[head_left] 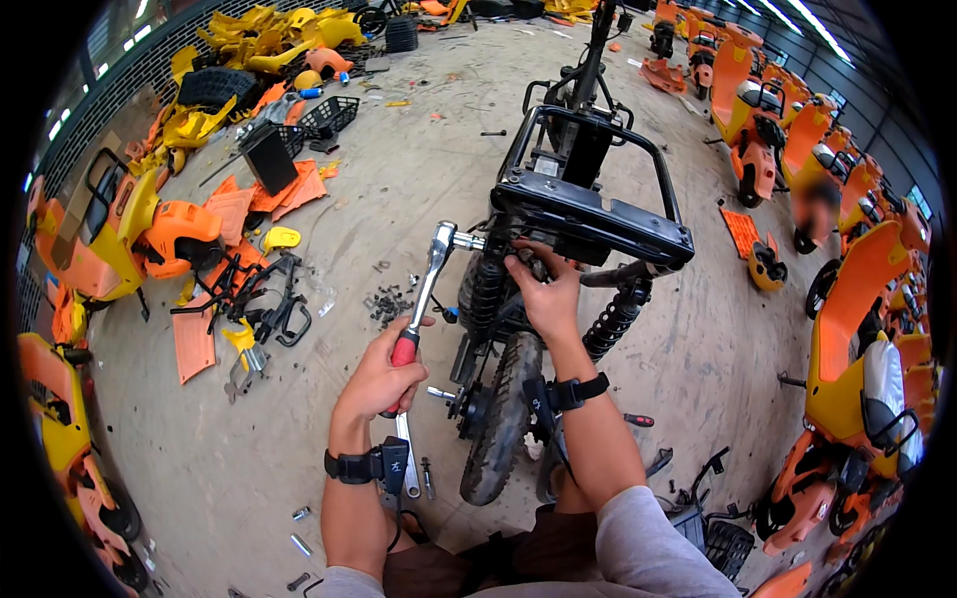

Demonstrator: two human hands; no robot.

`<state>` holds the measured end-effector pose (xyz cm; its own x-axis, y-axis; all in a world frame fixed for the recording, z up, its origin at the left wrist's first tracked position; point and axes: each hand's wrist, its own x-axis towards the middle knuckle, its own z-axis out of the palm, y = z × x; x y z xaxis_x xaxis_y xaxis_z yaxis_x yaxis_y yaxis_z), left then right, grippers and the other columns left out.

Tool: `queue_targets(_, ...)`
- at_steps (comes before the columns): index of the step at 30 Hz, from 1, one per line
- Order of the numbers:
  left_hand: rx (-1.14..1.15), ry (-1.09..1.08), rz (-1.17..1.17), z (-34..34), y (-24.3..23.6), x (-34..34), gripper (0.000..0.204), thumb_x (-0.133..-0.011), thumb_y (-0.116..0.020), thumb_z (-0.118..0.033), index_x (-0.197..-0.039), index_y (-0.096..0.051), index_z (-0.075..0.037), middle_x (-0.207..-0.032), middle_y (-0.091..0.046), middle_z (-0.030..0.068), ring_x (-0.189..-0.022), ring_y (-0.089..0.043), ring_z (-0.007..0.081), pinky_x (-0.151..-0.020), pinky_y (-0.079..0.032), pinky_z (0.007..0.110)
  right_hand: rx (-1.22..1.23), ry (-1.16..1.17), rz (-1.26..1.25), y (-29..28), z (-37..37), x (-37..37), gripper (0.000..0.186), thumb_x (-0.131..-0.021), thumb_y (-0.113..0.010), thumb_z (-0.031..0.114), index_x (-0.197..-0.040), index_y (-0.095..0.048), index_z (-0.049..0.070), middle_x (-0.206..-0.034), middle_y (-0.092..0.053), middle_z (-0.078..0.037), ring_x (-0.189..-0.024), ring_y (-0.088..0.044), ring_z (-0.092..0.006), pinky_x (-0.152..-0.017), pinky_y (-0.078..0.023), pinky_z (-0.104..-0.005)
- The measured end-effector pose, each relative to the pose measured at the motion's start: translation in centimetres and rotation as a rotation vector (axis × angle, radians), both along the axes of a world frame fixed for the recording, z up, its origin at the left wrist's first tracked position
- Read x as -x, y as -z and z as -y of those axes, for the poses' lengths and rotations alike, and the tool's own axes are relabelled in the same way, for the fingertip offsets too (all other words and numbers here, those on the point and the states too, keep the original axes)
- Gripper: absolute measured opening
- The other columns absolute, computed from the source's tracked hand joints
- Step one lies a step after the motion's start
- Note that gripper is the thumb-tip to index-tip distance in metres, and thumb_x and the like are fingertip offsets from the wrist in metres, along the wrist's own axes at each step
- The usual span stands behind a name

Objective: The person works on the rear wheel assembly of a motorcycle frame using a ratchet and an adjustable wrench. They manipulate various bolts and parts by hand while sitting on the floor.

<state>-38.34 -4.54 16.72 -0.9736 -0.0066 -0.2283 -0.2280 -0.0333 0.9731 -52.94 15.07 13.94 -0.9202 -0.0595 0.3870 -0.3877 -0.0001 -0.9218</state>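
My left hand [381,374] is closed round the red handle of a ratchet wrench [433,274], whose socket end reaches a mount at the top of the left black shock absorber [484,289]. My right hand [546,291] is at the frame just right of that mount, fingers curled on a part I cannot make out. The black scooter chassis [598,204] stands upright, with a rear rack, a second coil shock [610,329] and a knobby tire [493,439]. Below my left hand a silver spanner [405,448] lies on the floor beside small sockets.
Piles of yellow and orange panels [204,110] and a partly stripped scooter [150,239] are at the left. Loose bolts [387,304] and a screwdriver [638,421] lie nearby on the concrete floor [389,169]. Rows of orange-yellow scooters [847,319] line the right, with a blurred spot among them.
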Motion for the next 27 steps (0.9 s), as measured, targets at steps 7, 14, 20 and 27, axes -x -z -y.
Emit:
queue_targets(7, 0.042, -0.008, 0.001, -0.2, -0.5, 0.0, 0.059, -0.072, -0.052, 0.010, -0.130, -0.045, -0.001, -0.056, -0.045, 0.0011, -0.036, -0.043, 0.0101, -0.034, -0.035, 0.026, 0.015, 0.087, 0.100, 0.2, 0.6, -0.5, 0.028, -0.085, -0.070, 0.020, -0.102, -0.066, -0.002, -0.090, -0.066, -0.007, -0.082, -0.058, -0.0124, -0.078, -0.044, -0.0246)
queue_targets(14, 0.059, -0.025, 0.011, -0.2, -0.4, -0.1, 0.059, -0.072, -0.051, 0.010, -0.129, -0.046, -0.002, -0.057, -0.045, 0.0012, -0.036, -0.044, 0.0101, -0.034, -0.035, 0.026, 0.292, -0.072, 0.493, -1.5, 0.5, -1.0, 0.026, -0.088, -0.067, 0.024, -0.101, -0.066, 0.001, -0.080, -0.059, -0.001, -0.049, -0.042, -0.0051, -0.043, -0.028, -0.0210)
queue_targets(20, 0.067, -0.019, 0.007, -0.4, -0.6, -0.1, 0.058, -0.072, -0.052, 0.010, -0.128, -0.046, -0.002, -0.057, -0.044, 0.0012, -0.036, -0.044, 0.0102, -0.034, -0.034, 0.026, 0.203, -0.008, 0.296, 0.3, -1.7, 0.2, 0.030, -0.091, -0.053, 0.022, -0.105, -0.062, -0.004, -0.081, -0.058, -0.004, -0.071, -0.051, -0.0112, -0.063, -0.042, -0.0272)
queue_targets(27, 0.064, -0.013, 0.000, 0.1, -0.2, -0.1, 0.057, -0.072, -0.053, 0.008, -0.128, -0.046, -0.003, -0.057, -0.044, 0.0014, -0.036, -0.043, 0.0110, -0.033, -0.034, 0.027, -0.246, -0.049, 0.039, 0.8, -1.0, -0.3, 0.063, -0.089, -0.057, 0.021, -0.139, -0.035, -0.010, -0.126, -0.054, -0.021, -0.118, -0.050, -0.0242, -0.102, -0.036, -0.0311)
